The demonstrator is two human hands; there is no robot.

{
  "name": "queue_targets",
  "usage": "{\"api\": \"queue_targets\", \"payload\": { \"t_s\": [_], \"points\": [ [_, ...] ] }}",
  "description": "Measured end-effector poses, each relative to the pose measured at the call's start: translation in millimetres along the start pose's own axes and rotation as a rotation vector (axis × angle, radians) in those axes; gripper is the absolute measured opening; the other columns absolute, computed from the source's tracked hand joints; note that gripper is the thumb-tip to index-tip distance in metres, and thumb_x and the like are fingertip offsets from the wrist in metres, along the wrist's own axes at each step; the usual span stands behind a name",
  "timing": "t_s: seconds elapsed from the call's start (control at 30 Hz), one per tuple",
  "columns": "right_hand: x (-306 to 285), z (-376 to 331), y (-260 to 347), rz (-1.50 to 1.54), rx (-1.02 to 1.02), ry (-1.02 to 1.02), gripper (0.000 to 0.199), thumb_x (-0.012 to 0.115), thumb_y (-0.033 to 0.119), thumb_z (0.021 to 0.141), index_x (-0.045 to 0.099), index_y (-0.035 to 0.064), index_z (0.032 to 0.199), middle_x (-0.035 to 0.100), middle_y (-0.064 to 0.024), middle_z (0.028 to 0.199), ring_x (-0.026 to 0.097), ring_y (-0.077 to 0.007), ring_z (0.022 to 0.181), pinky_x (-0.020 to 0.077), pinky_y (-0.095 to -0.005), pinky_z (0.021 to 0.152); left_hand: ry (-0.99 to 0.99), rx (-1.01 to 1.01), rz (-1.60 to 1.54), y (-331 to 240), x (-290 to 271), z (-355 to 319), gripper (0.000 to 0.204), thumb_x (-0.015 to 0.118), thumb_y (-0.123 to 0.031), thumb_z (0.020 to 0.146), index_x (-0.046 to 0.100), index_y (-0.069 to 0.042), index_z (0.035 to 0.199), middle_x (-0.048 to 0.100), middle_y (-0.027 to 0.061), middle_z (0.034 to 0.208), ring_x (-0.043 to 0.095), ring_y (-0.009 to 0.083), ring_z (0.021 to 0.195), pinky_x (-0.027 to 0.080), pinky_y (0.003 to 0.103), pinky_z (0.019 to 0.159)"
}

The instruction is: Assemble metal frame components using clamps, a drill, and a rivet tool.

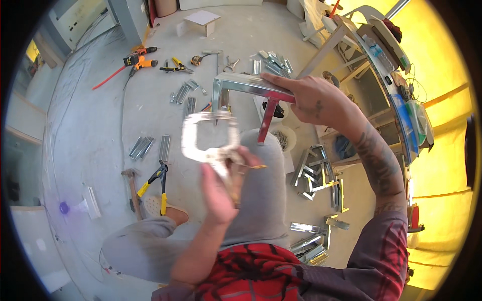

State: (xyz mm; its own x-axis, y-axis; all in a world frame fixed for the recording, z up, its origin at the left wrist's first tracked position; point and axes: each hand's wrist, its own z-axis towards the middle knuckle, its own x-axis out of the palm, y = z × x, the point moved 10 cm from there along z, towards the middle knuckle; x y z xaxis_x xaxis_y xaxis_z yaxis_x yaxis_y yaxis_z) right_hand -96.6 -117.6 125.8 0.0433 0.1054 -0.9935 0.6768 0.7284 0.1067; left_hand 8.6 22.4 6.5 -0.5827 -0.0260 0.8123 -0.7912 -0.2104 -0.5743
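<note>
Head: left hand (221, 195) holds clamp (215, 155), right hand (316, 100) frame edge (251, 86), floor (100, 135) stretching left.

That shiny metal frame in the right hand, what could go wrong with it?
The metal frame could slip, since only the right hand is on it. Its edges look thin, so they might nick that bare hand. And the clamp in the left hand is close by, so it might bump the frame.
</note>
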Motion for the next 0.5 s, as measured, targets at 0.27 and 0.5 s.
{"api": "queue_targets", "payload": {
  "t_s": [0.27,0.5],
  "points": [
    [-2.1,-3.5,2.7,0.021,-0.021,-0.033,0.078,0.053,0.001,0.069,0.042,0.0211,0.144,0.057,-0.0199,0.065,0.058,-0.0392,0.060,0.0452,-0.0474,0.060,0.071,0.027,0.093,116.8,55.9,-6.6,0.052,0.026,-0.047,0.104,0.046,-0.001,0.116,0.051,0.0090,0.098,0.050,0.0204,0.096,0.039,0.039,0.095],
    [-3.4,-8.2,0.9,0.024,-0.023,-0.037,0.077,0.053,0.002,0.070,0.042,0.0190,0.144,0.058,-0.0192,0.065,0.058,-0.0384,0.060,0.0452,-0.0459,0.059,-0.042,0.235,0.223,119.0,62.7,25.3,0.054,0.027,-0.050,0.103,0.045,0.000,0.111,0.049,0.0084,0.096,0.049,0.0193,0.094,0.039,0.036,0.091]
  ]
}}
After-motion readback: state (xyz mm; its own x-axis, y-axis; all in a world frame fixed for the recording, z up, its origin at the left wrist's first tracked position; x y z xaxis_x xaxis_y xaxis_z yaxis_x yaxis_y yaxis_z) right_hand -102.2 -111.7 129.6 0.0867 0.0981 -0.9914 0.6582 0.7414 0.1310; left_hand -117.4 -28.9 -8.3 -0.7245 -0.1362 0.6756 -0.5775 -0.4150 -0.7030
